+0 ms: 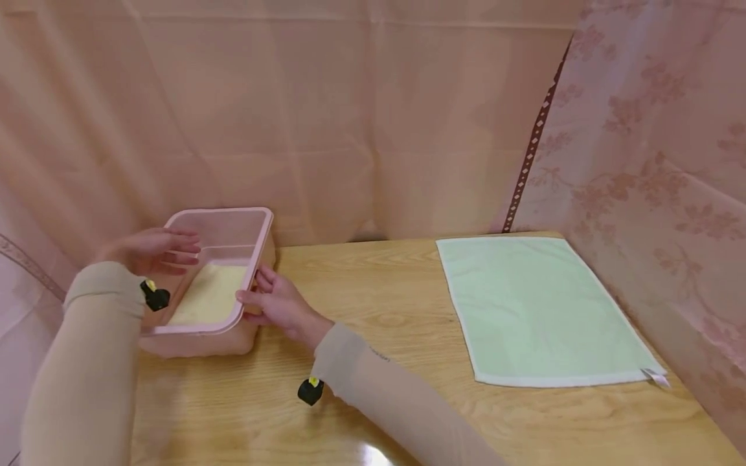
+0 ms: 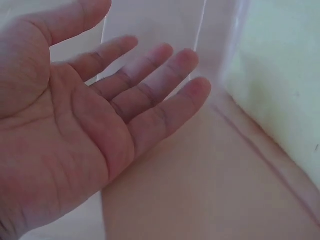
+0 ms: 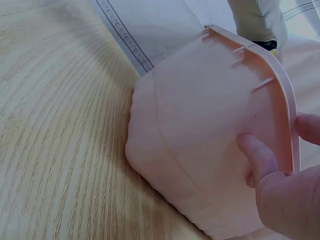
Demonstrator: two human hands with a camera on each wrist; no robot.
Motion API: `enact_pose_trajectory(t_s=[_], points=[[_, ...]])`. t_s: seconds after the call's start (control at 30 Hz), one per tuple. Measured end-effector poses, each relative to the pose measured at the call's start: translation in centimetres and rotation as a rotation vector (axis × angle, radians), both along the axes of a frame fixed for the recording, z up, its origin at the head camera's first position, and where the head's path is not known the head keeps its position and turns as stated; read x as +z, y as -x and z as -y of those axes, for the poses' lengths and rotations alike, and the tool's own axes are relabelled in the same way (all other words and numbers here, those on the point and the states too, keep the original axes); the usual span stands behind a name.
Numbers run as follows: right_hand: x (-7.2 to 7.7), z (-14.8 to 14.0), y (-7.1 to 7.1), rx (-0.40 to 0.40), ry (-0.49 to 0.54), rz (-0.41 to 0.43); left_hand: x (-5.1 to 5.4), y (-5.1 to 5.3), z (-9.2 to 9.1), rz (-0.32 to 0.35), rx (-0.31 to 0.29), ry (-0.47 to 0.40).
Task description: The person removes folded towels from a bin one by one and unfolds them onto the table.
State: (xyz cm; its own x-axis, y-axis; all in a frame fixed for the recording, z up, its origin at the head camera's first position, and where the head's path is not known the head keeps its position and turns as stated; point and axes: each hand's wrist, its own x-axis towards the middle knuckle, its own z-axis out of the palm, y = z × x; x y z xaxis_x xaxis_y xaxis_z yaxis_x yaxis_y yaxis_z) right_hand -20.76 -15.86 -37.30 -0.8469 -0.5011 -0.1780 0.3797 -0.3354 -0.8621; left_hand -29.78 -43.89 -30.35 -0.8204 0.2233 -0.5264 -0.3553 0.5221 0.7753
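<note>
A pink plastic bin (image 1: 201,343) stands on the left of the wooden table, with a pale yellow, cloth-like piece (image 1: 212,294) lying flat on its bottom. My right hand (image 1: 285,307) grips the bin's right rim, thumb on the rim and fingers against the outer wall, as the right wrist view also shows. Over the bin's left side hovers my left hand (image 1: 160,250), its fingers extended and nothing in it. The left wrist view shows its bare palm (image 2: 65,145) beside the bin's inner wall.
On the right of the wooden table (image 1: 373,291) a light green towel (image 1: 542,310) with a white border lies spread flat, a small tag (image 1: 657,377) at its near right corner. Pink curtains (image 1: 326,129) hang behind the table and along its sides.
</note>
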Motion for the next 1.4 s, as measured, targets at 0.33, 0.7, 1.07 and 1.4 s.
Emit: enact_pose_trajectory(t_s=[0.33,0.7,1.07,1.4], points=[[0.3,-0.7,-0.1,0.002,0.008,0.008,-1.6,0.3,-1.2,0.021,0.006,-0.044],[0.7,-1.2,-0.2,0.005,0.014,0.007,-2.5,0.6,-2.1,0.102,-0.001,-0.083],[0.5,-1.2,-0.3,-0.005,0.022,0.023,-2.3,0.4,-2.5,0.119,0.029,-0.067],[0.6,-1.6,-0.5,-0.015,0.014,0.022,-3.0,1.0,-2.5,0.286,-0.061,-0.074]])
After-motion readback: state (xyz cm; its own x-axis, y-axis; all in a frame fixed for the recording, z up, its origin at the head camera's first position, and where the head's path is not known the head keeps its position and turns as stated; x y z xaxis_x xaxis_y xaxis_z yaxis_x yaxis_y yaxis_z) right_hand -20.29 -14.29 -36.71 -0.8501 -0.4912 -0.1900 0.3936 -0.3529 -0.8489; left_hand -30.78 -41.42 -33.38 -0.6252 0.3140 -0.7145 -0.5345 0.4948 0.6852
